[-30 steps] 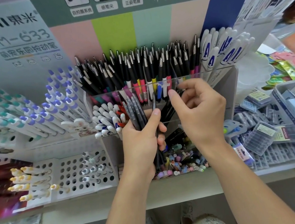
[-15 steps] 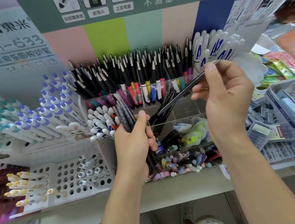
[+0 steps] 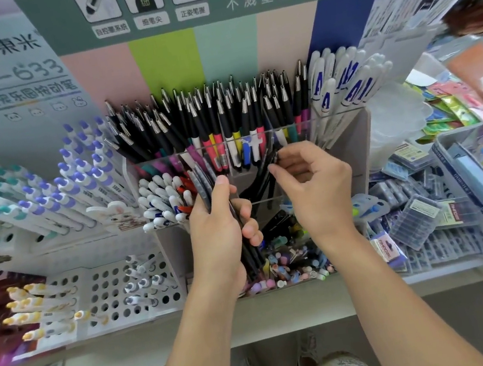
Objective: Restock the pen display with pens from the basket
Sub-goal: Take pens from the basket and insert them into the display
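My left hand is closed around a bundle of dark pens, held upright in front of the clear acrylic pen display. My right hand pinches the top end of a black pen between thumb and fingertips. That pen leans into the display's middle compartment with a few other black pens. The back row is packed with black pens that have coloured barrels. White pens marked with a blue A fill the back right slot.
White pens fill the front left slot, and small coloured items fill the bottom tray. Purple-capped pens stand on the left rack above a perforated white holder. Refill boxes and a pale-blue bin sit to the right.
My right hand drew one black pen from the bundle, lifted it up to the right, then brought it down into the middle compartment. My left hand stayed put with the bundle.
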`<state>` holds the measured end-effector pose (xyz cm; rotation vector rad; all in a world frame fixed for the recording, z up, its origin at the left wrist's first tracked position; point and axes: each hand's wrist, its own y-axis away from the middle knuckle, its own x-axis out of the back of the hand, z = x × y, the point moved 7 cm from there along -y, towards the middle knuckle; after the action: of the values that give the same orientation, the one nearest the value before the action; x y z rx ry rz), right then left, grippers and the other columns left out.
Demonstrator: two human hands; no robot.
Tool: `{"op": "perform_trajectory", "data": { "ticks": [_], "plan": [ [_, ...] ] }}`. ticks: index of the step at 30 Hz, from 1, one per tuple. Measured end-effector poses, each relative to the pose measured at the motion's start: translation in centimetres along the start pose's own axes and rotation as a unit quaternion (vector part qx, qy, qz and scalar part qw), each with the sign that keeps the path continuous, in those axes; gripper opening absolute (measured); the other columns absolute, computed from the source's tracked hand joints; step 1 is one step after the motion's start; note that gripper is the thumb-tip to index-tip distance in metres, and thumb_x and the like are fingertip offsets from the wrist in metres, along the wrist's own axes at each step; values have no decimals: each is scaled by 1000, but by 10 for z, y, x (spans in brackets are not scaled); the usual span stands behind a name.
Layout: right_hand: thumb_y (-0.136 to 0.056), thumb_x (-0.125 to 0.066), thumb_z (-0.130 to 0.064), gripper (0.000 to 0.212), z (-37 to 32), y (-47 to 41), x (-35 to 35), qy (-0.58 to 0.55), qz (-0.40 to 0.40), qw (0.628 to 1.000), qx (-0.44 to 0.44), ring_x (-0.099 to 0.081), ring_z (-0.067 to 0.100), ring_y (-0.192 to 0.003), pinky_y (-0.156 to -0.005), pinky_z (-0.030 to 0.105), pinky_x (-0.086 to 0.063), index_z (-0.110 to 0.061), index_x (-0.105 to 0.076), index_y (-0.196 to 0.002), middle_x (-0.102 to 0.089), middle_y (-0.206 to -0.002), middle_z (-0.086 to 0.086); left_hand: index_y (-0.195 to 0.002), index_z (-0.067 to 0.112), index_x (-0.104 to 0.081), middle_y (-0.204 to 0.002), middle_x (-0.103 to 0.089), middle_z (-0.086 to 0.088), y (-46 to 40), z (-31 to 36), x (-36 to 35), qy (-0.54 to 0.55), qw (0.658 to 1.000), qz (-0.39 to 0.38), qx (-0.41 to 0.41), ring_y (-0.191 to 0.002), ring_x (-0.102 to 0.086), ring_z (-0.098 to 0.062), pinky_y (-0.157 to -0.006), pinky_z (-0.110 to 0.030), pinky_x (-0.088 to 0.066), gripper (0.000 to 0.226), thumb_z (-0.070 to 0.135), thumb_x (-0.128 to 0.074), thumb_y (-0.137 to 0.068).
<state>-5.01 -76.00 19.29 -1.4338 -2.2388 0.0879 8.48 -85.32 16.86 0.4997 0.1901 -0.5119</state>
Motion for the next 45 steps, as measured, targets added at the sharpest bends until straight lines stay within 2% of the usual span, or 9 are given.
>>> {"op": "perform_trajectory", "data": {
  "ticks": [8,13,15,19,24,29,35,39,45],
  "plan": [
    [-87,-79,-28,12,-9,2,16,-27,47,996,-76,-63,5,-67,-65,22,-54,-19,-71,-83,-68,-73,-8,-94,17,-58,-60,-44,2,1,0,2,-30,999,-42,7,-44,-33,-13,-40,-26,-32,13,29,-62,-99],
    [-88,-76,-32,15,-28,8,-15,-76,-176,971,-142,-64,17,-57,-58,27,-54,-18,-79,-84,-73,-68,4,-108,15,-65,-60,-50,-3,3,2,-7,-75,994,-80,-11,-43,-36,-15,-40,-27,-32,15,26,-64,-97],
    [-90,-75,-22,16,-24,14,-25,-150,-194,947,-206,-55,19,-47,-49,27,-47,-8,-77,-84,-67,-61,14,-105,17,-66,-61,-53,-6,5,3,-11,-101,990,-100,-16,-42,-36,-15,-40,-27,-31,10,22,-64,-98],
    [-89,-74,-16,20,-13,17,-25,-229,-167,909,-304,-46,17,-43,-42,23,-39,4,-71,-87,-52,-57,10,-97,9,-64,-65,-58,-7,8,4,-14,-102,987,-120,-16,-44,-42,-15,-40,-26,-35,17,26,-63,-97],
    [-95,-67,-12,9,-28,2,-6,-326,-82,909,-247,-53,11,-54,-44,18,-43,-7,-69,-89,-62,-69,4,-99,12,-60,-62,-65,-6,2,10,0,-98,994,-38,-11,-46,-55,-18,-42,-28,-44,23,35,-56,-101],
    [-99,-63,-10,13,-32,-20,31,-273,55,957,-81,-61,17,-60,-51,26,-54,-15,-65,-88,-63,-71,-3,-93,7,-59,-52,-50,-2,1,12,10,-105,994,5,-34,-41,-37,-16,-39,-26,-34,32,38,-53,-102],
    [-93,-72,-17,6,-9,0,-4,-73,-34,995,-56,-68,10,-70,-64,27,-56,-14,-77,-93,-72,-77,-6,-98,7,-60,-50,-44,2,-1,14,8,-75,997,10,-24,-40,-32,-14,-37,-24,-31,33,39,-52,-102],
    [-86,-78,-17,6,-5,4,-19,-3,-34,999,-24,-61,9,-68,-64,16,-46,-12,-79,-82,-66,-75,-3,-98,8,-61,-50,-44,1,-2,13,8,-74,997,8,-23,-41,-32,-14,-38,-25,-31,34,40,-51,-102],
    [-88,-75,-15,15,-11,3,-25,126,-30,989,75,-51,12,-63,-60,27,-45,-8,-71,-75,-56,-73,-3,-102,8,-60,-53,-49,-3,-4,9,10,-62,998,3,-2,-40,-32,-14,-39,-26,-29,27,31,-46,-105]
  ]
}}
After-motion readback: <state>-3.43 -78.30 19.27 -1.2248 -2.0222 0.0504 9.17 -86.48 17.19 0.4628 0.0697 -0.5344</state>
